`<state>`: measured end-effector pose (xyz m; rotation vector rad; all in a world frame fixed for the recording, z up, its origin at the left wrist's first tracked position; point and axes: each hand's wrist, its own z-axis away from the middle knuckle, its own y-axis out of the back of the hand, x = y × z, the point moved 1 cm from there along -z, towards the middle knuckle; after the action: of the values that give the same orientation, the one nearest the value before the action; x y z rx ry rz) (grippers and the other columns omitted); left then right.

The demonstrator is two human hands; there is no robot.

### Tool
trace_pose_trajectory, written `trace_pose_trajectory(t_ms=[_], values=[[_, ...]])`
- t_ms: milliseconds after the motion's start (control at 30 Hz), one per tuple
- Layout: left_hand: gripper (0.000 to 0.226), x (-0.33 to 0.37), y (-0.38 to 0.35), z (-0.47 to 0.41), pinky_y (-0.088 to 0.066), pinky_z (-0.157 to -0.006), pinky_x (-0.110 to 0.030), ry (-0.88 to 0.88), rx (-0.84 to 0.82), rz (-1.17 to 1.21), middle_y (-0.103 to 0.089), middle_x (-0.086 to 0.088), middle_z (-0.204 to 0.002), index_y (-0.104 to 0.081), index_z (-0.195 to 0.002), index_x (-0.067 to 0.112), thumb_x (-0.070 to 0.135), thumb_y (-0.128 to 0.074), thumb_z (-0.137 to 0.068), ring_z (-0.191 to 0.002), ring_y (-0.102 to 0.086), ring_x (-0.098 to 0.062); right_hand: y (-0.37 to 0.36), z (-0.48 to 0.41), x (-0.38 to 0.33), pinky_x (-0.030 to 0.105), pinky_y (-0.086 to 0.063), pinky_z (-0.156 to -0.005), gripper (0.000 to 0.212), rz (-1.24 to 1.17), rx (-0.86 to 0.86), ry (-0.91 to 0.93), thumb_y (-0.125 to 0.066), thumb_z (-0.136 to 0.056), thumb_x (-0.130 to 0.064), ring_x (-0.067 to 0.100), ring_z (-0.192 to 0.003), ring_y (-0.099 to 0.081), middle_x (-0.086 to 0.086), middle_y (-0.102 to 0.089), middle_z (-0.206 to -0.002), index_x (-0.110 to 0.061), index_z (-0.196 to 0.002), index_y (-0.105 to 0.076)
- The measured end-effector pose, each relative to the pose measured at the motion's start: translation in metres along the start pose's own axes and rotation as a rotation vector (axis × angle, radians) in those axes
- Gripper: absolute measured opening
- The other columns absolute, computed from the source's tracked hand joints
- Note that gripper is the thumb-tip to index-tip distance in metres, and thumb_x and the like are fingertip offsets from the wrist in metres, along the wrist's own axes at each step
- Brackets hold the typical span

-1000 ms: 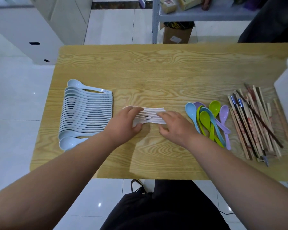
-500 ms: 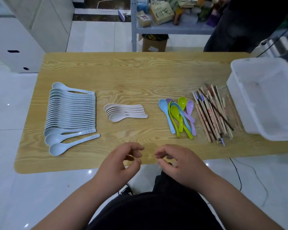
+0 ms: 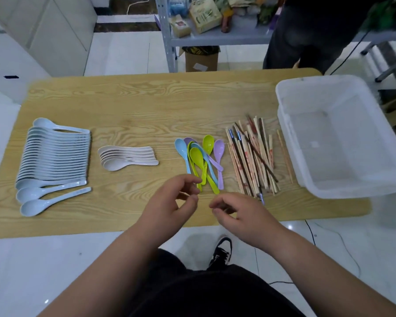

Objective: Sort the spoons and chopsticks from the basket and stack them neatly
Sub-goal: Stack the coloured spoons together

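Note:
A long row of pale blue spoons (image 3: pixel 53 156) lies at the table's left, with a short stack of cream spoons (image 3: pixel 126 157) to its right. Coloured spoons (image 3: pixel 200 162) in blue, green and purple lie loosely overlapped at the middle. Beside them sits a pile of wooden chopsticks (image 3: pixel 252 156). The white basket (image 3: pixel 343 138) at the right holds nothing I can see. My left hand (image 3: pixel 169 202) hovers with loosely curled fingers just below the coloured spoons' handle ends, holding nothing. My right hand (image 3: pixel 238 213) hovers next to it, fingers loosely curled, holding nothing.
The wooden table (image 3: pixel 146 104) has bare surface along its far side. A person in dark trousers (image 3: pixel 306 37) stands beyond the far edge. A metal shelf (image 3: pixel 215 35) with boxes and a cardboard box (image 3: pixel 201 58) stand behind.
Both hands let go of the cream spoons, pulled back toward me, then moved forward and right to the coloured spoons' handles. The view tilted up, showing the basket.

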<state>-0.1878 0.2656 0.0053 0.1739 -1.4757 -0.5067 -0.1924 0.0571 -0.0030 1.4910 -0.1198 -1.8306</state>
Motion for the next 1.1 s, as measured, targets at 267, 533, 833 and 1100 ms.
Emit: trace_pose_trajectory(t_ms=[267,533,833,1100], values=[[0.037,-0.030,-0.013,0.012,-0.047,-0.083,-0.014,0.110,-0.019,0.004,-0.067,0.014,-0.098,-0.064,-0.115,0.030,0.004,-0.063,-0.089,-0.099,-0.065,-0.013,0.020,-0.047,0.010,0.013,-0.048,-0.074,0.010,-0.024,0.016,-0.036,-0.061,-0.096,-0.025,-0.003,-0.087,-0.062,-0.020,-0.067,-0.091,-0.028,-0.102,-0.069],[0.033,-0.075,0.014,-0.056,-0.046,-0.074,-0.012,0.245,-0.049,0.012,-0.068,0.011,-0.089,-0.060,-0.110,0.032,0.005,-0.062,-0.091,-0.088,-0.064,-0.006,0.001,-0.114,0.034,0.039,-0.054,-0.080,0.020,0.308,-0.007,-0.279,-0.058,-0.096,-0.030,0.017,-0.094,-0.063,-0.005,-0.067,-0.104,-0.023,-0.113,-0.064],[0.030,-0.124,0.007,-0.178,-0.041,-0.070,-0.027,0.340,-0.075,-0.192,-0.066,0.002,-0.096,-0.056,-0.117,0.019,0.021,-0.065,-0.088,-0.086,-0.065,-0.018,-0.046,-0.176,0.034,0.037,-0.040,-0.066,0.024,0.676,-0.100,-0.349,-0.043,-0.100,-0.020,0.039,-0.098,-0.063,0.017,-0.061,-0.111,-0.015,-0.123,-0.052],[0.020,-0.123,-0.008,-0.202,-0.041,-0.069,-0.032,0.336,-0.145,-0.513,-0.068,-0.006,-0.104,-0.057,-0.102,0.015,0.030,-0.063,-0.090,-0.098,-0.063,-0.031,-0.050,-0.171,0.042,0.040,-0.052,-0.078,0.031,0.816,-0.124,-0.309,-0.042,-0.098,-0.009,0.034,-0.104,-0.063,0.016,-0.060,-0.115,-0.013,-0.129,-0.046]])
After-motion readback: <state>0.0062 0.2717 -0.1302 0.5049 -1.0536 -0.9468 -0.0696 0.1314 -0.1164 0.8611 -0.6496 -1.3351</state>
